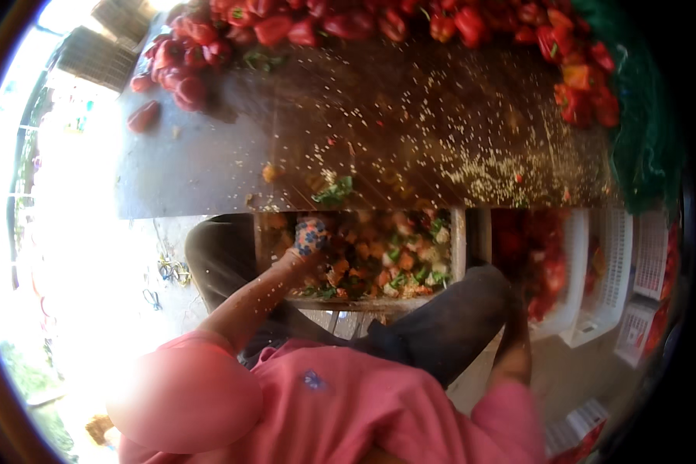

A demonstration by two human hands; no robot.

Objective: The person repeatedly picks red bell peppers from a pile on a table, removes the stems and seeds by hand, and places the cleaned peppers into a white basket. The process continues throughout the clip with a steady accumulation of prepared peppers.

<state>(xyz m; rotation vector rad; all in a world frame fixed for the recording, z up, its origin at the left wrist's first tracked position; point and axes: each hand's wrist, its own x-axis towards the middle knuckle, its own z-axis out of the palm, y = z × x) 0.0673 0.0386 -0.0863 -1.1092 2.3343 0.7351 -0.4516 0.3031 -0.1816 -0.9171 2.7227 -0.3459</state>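
My left hand (311, 237), in a flower-patterned glove, reaches into a wooden box (356, 305) between my knees. Its fingers are lost in shadow by the table edge, so what they hold, if anything, does not show. The box is filled with pepper cores and trimmings (398, 259) in orange, green and cream. At my right side, my right forearm (513, 352) reaches down past my knee, beside a white crate of red peppers (549, 267). The right hand is dark and blurred, and its fingers cannot be made out.
Above the box stands a metal-topped table (209, 166), strewn with pale seeds and leaf scraps (335, 190). Red peppers (348, 25) are heaped along its far side. Green netting (646, 131) hangs at the right. More white crates (607, 267) stand on the right floor.
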